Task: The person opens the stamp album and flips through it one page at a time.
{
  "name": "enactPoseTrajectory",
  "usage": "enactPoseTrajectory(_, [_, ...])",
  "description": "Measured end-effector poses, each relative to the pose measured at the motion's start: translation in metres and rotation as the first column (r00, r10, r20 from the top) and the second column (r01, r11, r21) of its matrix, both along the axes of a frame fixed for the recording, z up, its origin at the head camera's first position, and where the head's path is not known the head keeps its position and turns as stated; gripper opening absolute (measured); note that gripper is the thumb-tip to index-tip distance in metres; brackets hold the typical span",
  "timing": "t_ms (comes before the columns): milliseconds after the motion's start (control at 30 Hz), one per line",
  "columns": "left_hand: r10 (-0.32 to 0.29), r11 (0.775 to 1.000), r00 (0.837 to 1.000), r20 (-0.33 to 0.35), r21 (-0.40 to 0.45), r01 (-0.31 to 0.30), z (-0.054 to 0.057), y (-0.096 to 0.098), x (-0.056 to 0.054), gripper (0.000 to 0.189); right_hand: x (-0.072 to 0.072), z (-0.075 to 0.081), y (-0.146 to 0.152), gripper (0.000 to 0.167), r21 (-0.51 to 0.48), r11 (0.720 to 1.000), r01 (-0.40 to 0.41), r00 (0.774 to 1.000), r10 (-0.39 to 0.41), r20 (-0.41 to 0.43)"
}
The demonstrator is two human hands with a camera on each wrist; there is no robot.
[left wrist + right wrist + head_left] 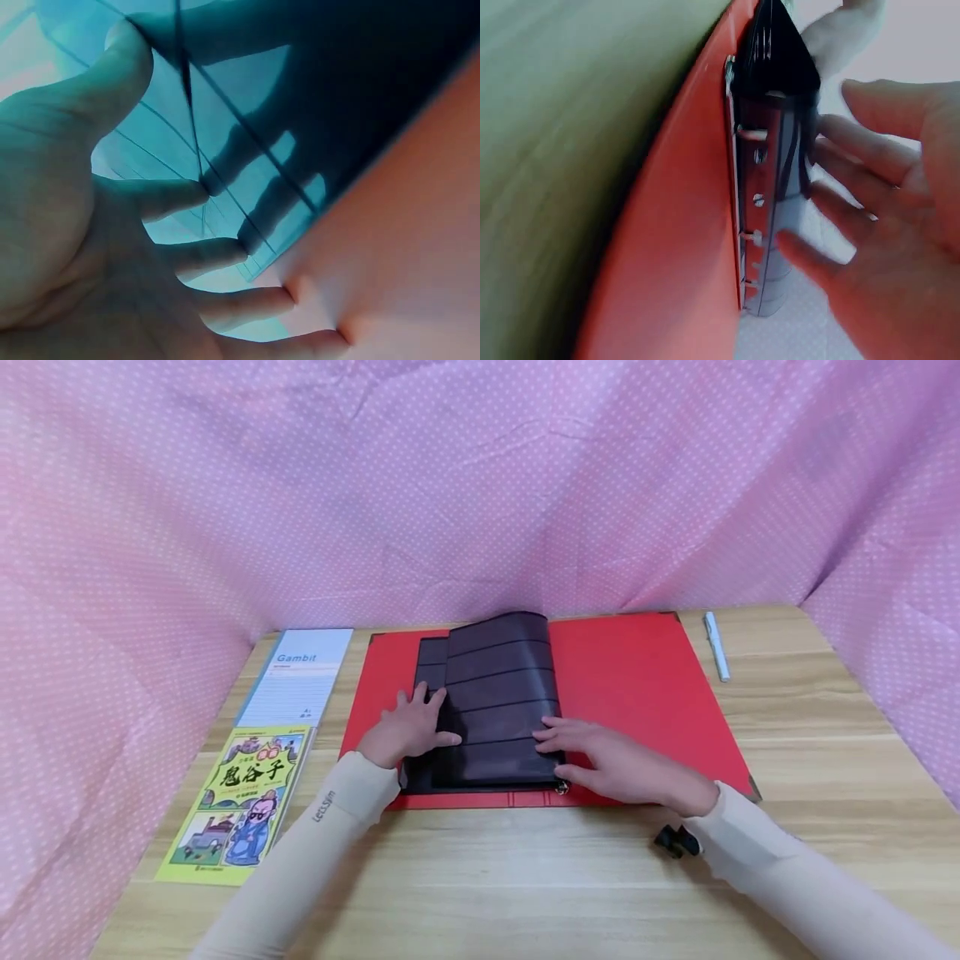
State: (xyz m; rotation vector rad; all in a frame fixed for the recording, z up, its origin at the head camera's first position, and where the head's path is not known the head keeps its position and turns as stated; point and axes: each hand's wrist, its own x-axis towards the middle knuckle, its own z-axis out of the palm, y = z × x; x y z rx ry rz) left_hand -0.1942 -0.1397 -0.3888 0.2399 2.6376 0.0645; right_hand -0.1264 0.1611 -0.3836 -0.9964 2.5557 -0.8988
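Observation:
A red ring binder [630, 685] lies spread on the table, with black pocket pages [502, 693] turned onto its left half. Fingers spread, my left hand [408, 727] rests on those pages near their left edge; in the left wrist view its fingertips [225, 247] touch the glossy sheet and the red cover. My right hand [600, 756] lies by the pages' right edge near the rings, fingers extended. From the right wrist view, the metal rings [751, 135] and punched holes show beside the bulging black pages [780, 75], and the right fingers touch the sheet's curved side.
Left of the binder lie a white and blue notebook [300, 681] and, nearer, a yellow comic book [236, 810]. A light blue pen [716, 646] is at the far right. A pink dotted cloth [480, 485] hangs behind the wooden table [480, 885].

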Motion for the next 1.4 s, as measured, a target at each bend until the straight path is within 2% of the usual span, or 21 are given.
enactPoseTrajectory(200, [-0.015,1.0,1.0,-0.006,-0.018,0.015,-0.001,0.001,0.003,0.089,-0.008,-0.005,0.008,0.077,0.013,0.992,0.129,0.99,-0.13,0.054])
enactPoseTrajectory(367, [-0.03,0.999,0.999,-0.027,-0.035,0.029,0.0,0.002,0.005,0.088,-0.012,-0.012,0.012,0.091,0.065,0.986,0.152,0.982,-0.158,0.1])
enactPoseTrajectory(600, [-0.042,0.999,0.998,-0.044,-0.018,0.041,-0.001,-0.002,0.007,0.084,-0.011,-0.014,0.006,0.092,0.138,0.974,0.181,0.976,-0.195,0.095])
enactPoseTrajectory(767, [-0.036,0.999,0.999,-0.041,0.035,0.037,-0.001,-0.008,0.009,0.076,-0.009,-0.011,-0.008,0.092,0.163,0.962,0.219,0.969,-0.234,0.081])
enactPoseTrajectory(933, [-0.106,0.994,0.992,-0.065,0.014,0.107,0.001,-0.013,0.008,0.066,-0.011,-0.01,-0.02,0.092,0.174,0.959,0.224,0.971,-0.235,0.044])
enactPoseTrajectory(1000, [-0.111,0.994,0.992,-0.064,0.006,0.112,0.002,-0.013,0.008,0.064,-0.012,-0.01,-0.022,0.09,0.18,0.959,0.218,0.973,-0.227,0.033])
enactPoseTrajectory(1167, [-0.069,0.997,0.996,-0.063,0.026,0.07,0.0,-0.012,0.009,0.074,-0.014,-0.008,-0.023,0.089,0.175,0.964,0.2,0.976,-0.212,0.052])
enactPoseTrajectory(1400, [-0.047,0.995,0.996,-0.082,0.083,0.054,0.003,-0.012,0.011,0.091,-0.021,-0.005,-0.02,0.082,0.132,0.966,0.221,0.966,-0.236,0.109])
